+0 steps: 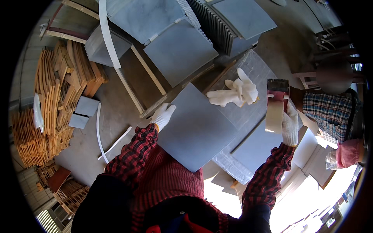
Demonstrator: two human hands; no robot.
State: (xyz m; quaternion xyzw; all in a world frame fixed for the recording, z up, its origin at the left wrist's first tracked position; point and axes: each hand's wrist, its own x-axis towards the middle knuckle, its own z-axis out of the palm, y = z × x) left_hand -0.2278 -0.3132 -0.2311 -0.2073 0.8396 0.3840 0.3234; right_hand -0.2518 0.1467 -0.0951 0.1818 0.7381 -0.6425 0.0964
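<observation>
A smooth grey square tile (196, 126) sits right in front of my body, one corner toward me. My left hand (163, 116), in a white knit glove, grips its left edge with the fingers bent round it. Off to the right, my gloved right hand (290, 126) holds a red tape dispenser (279, 95) with a dark toothed end and beige tape below it. Between the tile and the dispenser, a pair of white work gloves (237, 91) lies crumpled on a stack wrapped in clear plastic (254, 72).
Stacks of grey tiles (180, 52) stand ahead, beside wooden rails (147, 70). Wooden frames (54, 93) are piled at the left. White strips (99, 128) lie on the floor. At the right is another person's plaid sleeve (326, 112), near a stool (332, 75).
</observation>
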